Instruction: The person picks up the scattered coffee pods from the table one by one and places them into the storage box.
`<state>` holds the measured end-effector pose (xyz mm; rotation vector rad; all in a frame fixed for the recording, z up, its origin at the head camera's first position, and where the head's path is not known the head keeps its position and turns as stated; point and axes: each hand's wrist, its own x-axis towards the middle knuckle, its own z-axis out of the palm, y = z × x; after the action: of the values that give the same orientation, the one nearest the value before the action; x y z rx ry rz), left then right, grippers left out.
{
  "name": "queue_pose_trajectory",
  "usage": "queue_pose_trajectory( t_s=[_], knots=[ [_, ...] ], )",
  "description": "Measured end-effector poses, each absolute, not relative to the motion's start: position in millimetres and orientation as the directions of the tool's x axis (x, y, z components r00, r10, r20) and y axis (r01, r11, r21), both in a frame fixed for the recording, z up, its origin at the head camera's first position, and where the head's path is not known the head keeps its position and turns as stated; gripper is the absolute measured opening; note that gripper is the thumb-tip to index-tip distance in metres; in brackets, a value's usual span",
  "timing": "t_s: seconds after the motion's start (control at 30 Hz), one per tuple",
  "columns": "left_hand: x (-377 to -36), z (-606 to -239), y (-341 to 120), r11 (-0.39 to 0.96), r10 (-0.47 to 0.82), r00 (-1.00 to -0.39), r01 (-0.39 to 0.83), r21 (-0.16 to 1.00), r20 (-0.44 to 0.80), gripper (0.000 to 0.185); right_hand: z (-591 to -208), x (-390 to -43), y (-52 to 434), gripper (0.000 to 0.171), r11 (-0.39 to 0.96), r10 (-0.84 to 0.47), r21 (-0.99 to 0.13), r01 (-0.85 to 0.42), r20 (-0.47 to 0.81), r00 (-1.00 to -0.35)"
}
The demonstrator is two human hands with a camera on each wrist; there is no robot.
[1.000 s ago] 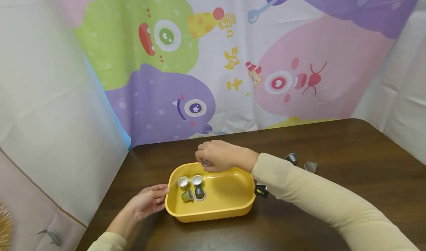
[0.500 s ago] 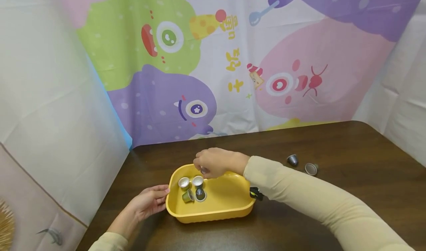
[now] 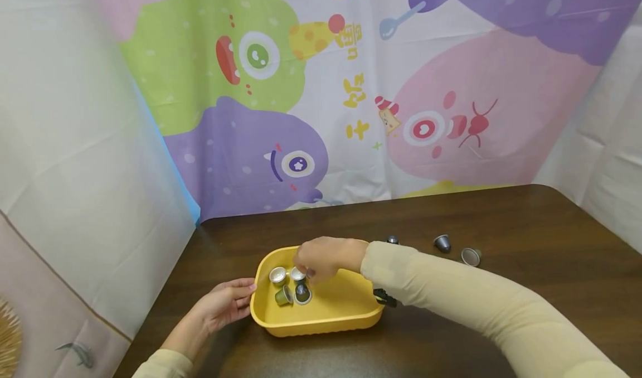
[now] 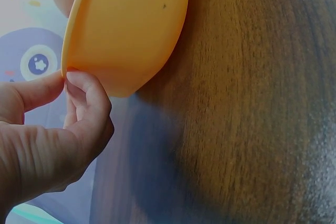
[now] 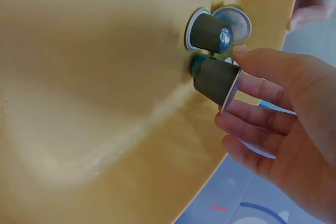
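In the head view a yellow plastic tray [image 3: 326,326] stands on the table. My left hand [image 3: 225,304] pinches its left rim between thumb and fingers, as the left wrist view also shows of the hand [image 4: 68,124]. My right hand [image 3: 325,259] reaches down inside the tray. In the right wrist view that hand [image 5: 294,114] holds a dark coffee capsule [image 5: 216,81] by its lid end, close above other capsules. Inside the tray, at its left, lie several capsules, among them a white-lidded one [image 3: 277,276], a green one [image 3: 283,296] and a dark one [image 3: 302,293].
On the brown wooden table [image 3: 521,222], right of the tray, lie a dark capsule [image 3: 393,239], a grey-blue capsule [image 3: 442,243] and one with its lid towards me [image 3: 471,256]. A cartoon-printed curtain [image 3: 351,160] hangs behind the table.
My right hand has lowered into the tray with the coffee capsule. A capsule behind the right forearm has come into view. My left hand stays on the rim.
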<state>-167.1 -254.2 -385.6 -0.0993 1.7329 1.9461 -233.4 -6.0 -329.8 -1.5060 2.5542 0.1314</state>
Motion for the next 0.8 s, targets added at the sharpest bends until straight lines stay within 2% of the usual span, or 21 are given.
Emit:
queue_pose_trajectory(
  t_s=[0.13, 0.33, 0.8],
  knots=[
    [-167, -384, -254, -0.045, 0.332, -0.860, -0.425, 0.904, -0.388, 0.043, -331, -233, -10, 0.011, 0.478, -0.852, 0.029, -0.878, -0.227, -0.472],
    [-166, -383, -253, -0.048, 0.327, -0.861, -0.427, 0.903, -0.390, 0.050, -332, -235, -15, 0.015, 0.492, -0.831, 0.063, -0.868, -0.262, -0.490],
    [-167, -383, -253, -0.052, 0.314, -0.858, -0.444, 0.895, -0.407, 0.050, -337, -239, -20, 0.018, 0.531, -0.790, 0.142, -0.835, -0.272, -0.549]
  ],
)
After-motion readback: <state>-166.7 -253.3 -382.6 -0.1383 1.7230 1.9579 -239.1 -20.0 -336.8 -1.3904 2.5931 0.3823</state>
